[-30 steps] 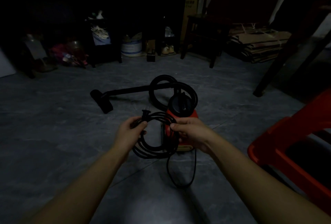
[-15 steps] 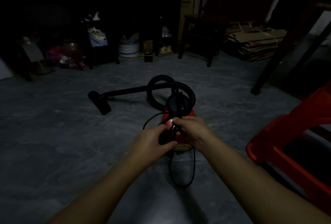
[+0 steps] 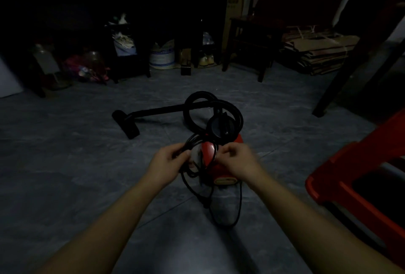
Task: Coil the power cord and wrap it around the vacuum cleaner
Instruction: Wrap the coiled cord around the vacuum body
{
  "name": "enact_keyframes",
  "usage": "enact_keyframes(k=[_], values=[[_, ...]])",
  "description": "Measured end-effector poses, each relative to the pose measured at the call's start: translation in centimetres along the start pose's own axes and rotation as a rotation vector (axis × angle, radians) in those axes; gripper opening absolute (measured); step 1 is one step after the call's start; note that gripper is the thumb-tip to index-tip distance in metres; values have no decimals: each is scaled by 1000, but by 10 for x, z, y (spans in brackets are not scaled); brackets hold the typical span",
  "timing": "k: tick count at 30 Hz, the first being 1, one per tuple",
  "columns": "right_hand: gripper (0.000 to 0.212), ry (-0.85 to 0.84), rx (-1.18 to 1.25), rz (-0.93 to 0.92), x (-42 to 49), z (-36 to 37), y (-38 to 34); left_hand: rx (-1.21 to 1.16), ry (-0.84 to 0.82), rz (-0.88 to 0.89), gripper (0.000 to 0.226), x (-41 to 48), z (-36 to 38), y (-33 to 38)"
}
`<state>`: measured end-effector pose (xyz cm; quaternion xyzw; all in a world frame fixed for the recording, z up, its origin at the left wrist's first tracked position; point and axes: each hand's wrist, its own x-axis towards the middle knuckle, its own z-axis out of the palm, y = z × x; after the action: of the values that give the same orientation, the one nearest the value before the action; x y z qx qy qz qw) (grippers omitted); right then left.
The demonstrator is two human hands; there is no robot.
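A small red vacuum cleaner (image 3: 223, 177) with a black top stands on the grey floor in the middle of the view. Its black hose (image 3: 197, 100) loops behind it and runs left to a floor nozzle (image 3: 128, 124). The black power cord (image 3: 195, 177) is gathered in loops in front of the vacuum. My left hand (image 3: 168, 164) grips the left side of the loops. My right hand (image 3: 237, 161) pinches the right side of them over the red body. A slack length of cord (image 3: 237, 208) hangs down and curves across the floor below.
A red plastic stool (image 3: 355, 177) stands close on the right. A dark diagonal furniture leg (image 3: 341, 85) rises at the far right. Flattened cardboard (image 3: 317, 52), a dark wooden stool (image 3: 247, 41), a bucket (image 3: 162, 57) and clutter line the back wall.
My hands came together over the vacuum half a second ago and have drawn apart again. The cord loops now hang lower, with more slack trailing on the floor.
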<state>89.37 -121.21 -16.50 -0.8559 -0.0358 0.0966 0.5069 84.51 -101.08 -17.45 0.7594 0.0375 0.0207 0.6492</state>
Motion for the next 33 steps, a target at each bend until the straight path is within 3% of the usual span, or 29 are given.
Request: enact_keyframes(k=[3,7,8,10,12,17,21,24,33], values=[[10,-113,-243,54,3,8,16,-138,38,-97,17,2,-9,4],[10,-206,-335,67,5,15,27,-185,36,-112,23,4,-18,8],[20,-222,-342,73,6,16,28,-191,31,-110,23,4,-20,10],[36,-246,-291,96,9,18,31,-210,19,-105,23,3,-21,14],[36,-264,-231,113,10,21,34,-230,14,-97,22,2,-22,17],[3,-300,-151,131,11,23,40,-234,38,-65,22,1,-25,20],[24,-261,-85,74,10,20,40,-191,124,-43,18,2,-31,12],[22,-206,-68,10,9,18,36,-132,147,-3,15,2,-32,4],[23,-293,-79,-153,3,7,0,54,35,16,19,4,-26,-9]])
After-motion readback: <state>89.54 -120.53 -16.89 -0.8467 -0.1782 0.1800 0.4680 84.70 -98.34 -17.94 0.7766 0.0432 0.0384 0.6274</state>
